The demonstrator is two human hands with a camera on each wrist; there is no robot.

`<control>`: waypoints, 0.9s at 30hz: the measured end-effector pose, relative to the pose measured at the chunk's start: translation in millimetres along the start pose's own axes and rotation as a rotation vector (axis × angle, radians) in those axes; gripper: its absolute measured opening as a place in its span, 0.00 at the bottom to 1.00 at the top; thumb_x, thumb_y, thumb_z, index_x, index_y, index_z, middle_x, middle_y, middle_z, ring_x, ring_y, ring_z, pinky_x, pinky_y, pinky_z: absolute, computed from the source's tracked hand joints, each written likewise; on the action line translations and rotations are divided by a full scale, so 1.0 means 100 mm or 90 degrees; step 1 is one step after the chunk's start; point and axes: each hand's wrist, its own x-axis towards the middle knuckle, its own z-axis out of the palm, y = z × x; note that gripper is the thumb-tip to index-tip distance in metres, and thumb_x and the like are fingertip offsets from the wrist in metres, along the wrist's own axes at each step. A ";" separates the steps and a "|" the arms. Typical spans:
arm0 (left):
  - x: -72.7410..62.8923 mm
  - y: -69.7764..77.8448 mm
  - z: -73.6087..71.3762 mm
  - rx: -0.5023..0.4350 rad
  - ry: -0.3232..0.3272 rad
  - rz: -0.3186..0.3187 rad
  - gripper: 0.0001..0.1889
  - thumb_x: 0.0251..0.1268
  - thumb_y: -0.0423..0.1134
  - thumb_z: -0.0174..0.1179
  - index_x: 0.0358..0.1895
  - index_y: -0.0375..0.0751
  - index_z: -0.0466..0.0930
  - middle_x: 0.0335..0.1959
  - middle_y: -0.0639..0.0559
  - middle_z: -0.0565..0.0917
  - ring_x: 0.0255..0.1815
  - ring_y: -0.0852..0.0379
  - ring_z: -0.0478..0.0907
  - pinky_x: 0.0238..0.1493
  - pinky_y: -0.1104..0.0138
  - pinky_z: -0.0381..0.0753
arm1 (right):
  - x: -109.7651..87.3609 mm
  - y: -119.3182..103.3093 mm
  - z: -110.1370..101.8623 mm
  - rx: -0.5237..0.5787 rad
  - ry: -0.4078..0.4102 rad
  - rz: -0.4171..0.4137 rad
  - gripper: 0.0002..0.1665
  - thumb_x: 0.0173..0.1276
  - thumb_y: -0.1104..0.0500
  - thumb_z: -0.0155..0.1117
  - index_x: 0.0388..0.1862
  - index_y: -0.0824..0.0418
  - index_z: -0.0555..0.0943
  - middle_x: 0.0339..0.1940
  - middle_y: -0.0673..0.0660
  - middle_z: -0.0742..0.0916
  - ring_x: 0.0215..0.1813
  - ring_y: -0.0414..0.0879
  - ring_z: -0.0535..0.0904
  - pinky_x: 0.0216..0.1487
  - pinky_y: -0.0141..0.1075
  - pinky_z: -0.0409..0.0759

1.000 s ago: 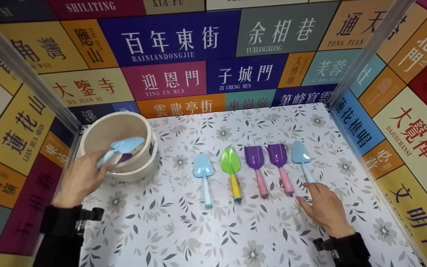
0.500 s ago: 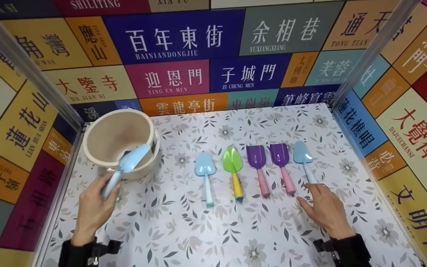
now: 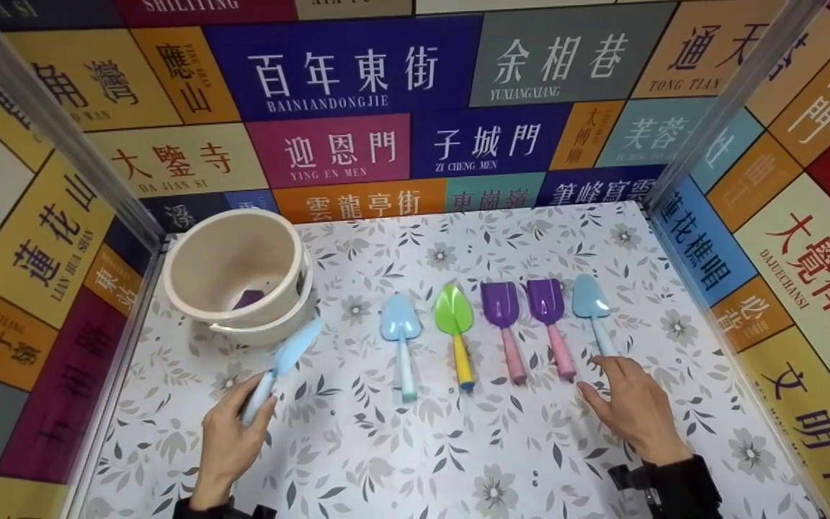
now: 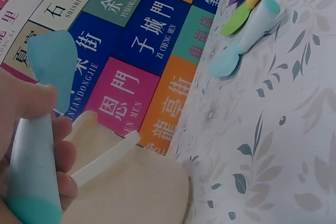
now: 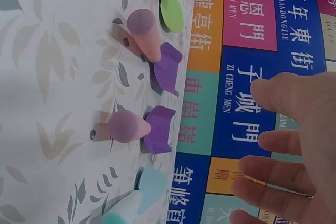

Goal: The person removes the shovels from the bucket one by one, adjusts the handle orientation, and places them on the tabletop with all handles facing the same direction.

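Observation:
In the head view, my left hand (image 3: 231, 436) grips a light blue toy trowel (image 3: 298, 347) by its handle. Its blade points up and right, in front of the cream bucket (image 3: 231, 249). The left wrist view shows fingers curled round the handle (image 4: 34, 156). My right hand (image 3: 635, 407) hovers with relaxed fingers over the handle end of another light blue trowel (image 3: 591, 297); the right wrist view shows nothing held. Left of that lie two purple shovels with pink handles (image 3: 546, 300), a green trowel with a yellow handle (image 3: 453, 310) and a light blue trowel (image 3: 400, 321).
Something purple (image 3: 248, 298) lies inside the bucket, which stands at the back left. Lettered panels (image 3: 336, 148) rise behind and at both sides of the floral-patterned table surface (image 3: 357, 461).
My left hand has drawn the light blue trowel out from over the bucket, toward me and to the right. The right hand and the row of trowels and shovels stay put.

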 end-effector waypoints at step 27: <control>0.34 0.61 0.87 -0.500 -0.252 -0.101 0.16 0.74 0.23 0.57 0.59 0.12 0.75 0.34 0.58 0.83 0.27 0.66 0.76 0.30 0.75 0.76 | 1.19 -0.73 0.20 0.446 0.045 -0.080 0.22 0.61 0.73 0.75 0.54 0.74 0.83 0.48 0.68 0.89 0.50 0.45 0.86 0.56 0.23 0.80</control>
